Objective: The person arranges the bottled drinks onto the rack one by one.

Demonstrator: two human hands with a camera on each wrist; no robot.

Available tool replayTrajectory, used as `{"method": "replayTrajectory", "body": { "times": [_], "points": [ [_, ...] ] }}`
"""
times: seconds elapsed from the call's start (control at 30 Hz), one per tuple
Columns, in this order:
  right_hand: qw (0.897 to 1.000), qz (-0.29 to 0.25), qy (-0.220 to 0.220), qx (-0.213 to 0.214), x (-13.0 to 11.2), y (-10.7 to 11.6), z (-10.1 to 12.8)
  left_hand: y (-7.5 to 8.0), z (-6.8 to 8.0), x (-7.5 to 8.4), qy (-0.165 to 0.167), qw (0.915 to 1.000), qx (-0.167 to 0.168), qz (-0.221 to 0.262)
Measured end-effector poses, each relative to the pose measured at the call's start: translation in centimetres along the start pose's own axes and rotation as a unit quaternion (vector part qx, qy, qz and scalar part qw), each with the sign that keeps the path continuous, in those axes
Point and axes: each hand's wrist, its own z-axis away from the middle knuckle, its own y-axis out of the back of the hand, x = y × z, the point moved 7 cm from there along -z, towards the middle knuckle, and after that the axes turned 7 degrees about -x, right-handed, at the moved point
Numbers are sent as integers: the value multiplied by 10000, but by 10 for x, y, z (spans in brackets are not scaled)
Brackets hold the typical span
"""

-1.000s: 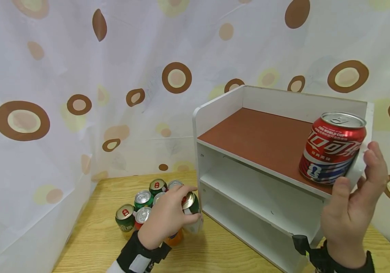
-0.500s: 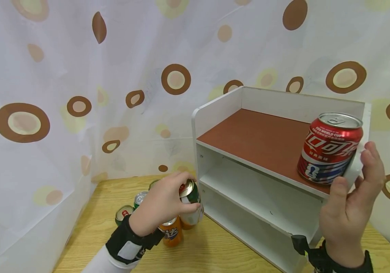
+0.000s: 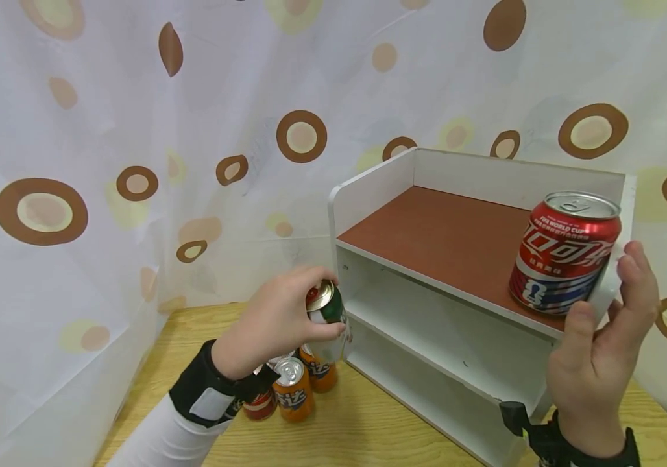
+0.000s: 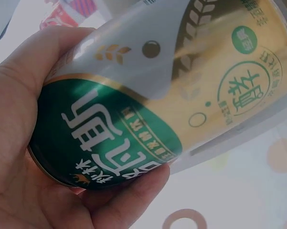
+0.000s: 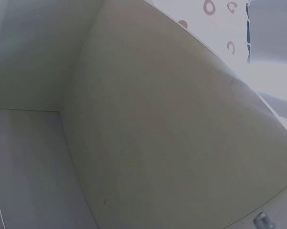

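Lifted above the orange soda cans [image 3: 295, 392] left of the white shelf unit [image 3: 427, 259], the green-and-gold beer can [image 3: 326, 311], rigid, smooth, likely slippery, sits wrapped mid-body by the left hand [image 3: 278, 324], while the right hand [image 3: 602, 363], fingers loosely spread, rests at the shelf's near right corner beside the red cola can [image 3: 564, 253].

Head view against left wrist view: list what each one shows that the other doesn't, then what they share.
Only the head view shows the white shelf unit, the red cola can on its top shelf, the right hand at the shelf's right edge, orange cans on the wooden table.

Only the left wrist view shows the print on the green and gold can.

Both show the left hand gripping that can.
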Motion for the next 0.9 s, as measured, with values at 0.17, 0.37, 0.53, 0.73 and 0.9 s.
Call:
{"method": "replayTrajectory", "body": {
  "times": [0.17,0.37,0.53,0.73,0.9],
  "points": [
    [10000,3,35,33,0,1,0,12,-7,9,-48,9999,-36,-84],
    [9999,28,124,33,0,1,0,23,-17,16,-192,9996,-15,-227],
    [10000,22,76,42,0,1,1,31,-26,18,-173,9996,-66,-205],
    [10000,1,50,35,0,0,1,38,-36,21,-286,9994,-170,-106],
    [9999,-64,107,81,2,1,1,39,-40,22,-382,9989,-207,-177]
  ]
}}
